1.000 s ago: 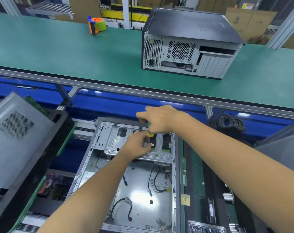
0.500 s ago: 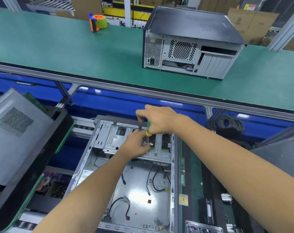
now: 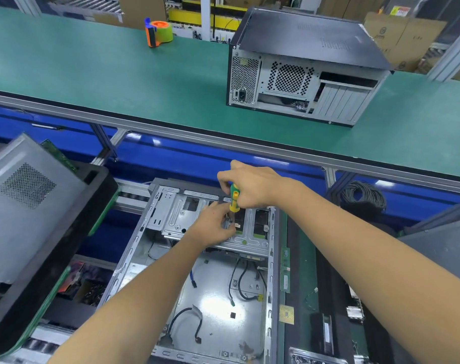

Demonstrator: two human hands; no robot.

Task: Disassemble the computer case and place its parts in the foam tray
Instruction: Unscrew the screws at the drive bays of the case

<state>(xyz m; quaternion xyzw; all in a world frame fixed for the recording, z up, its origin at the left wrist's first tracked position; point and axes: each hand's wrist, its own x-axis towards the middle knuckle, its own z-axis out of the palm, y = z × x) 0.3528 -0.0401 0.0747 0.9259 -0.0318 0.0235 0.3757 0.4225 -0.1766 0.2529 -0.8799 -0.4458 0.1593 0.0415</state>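
Note:
An open computer case (image 3: pixel 134 258) lies on its side below me, with loose cables (image 3: pixel 239 282) on its bare floor. A metal drive cage (image 3: pixel 176 216) spans its far end. My right hand (image 3: pixel 252 187) grips a green and yellow screwdriver (image 3: pixel 234 197) held upright over the cage. My left hand (image 3: pixel 213 224) rests on the cage right at the screwdriver's tip, fingers curled around the tip area; what they pinch is hidden. A black foam tray (image 3: pixel 326 334) lies to the right of the case with small parts on it.
A closed computer case (image 3: pixel 302 74) stands on the green conveyor (image 3: pixel 118 82), beside an orange tape dispenser (image 3: pixel 158 32). A grey side panel (image 3: pixel 21 206) leans in a black bin (image 3: pixel 97 195) at left. A coil of cable (image 3: pixel 363 195) sits at right.
My right hand has lifted a little, exposing more of the screwdriver handle. My left hand stays at the tip on the cage.

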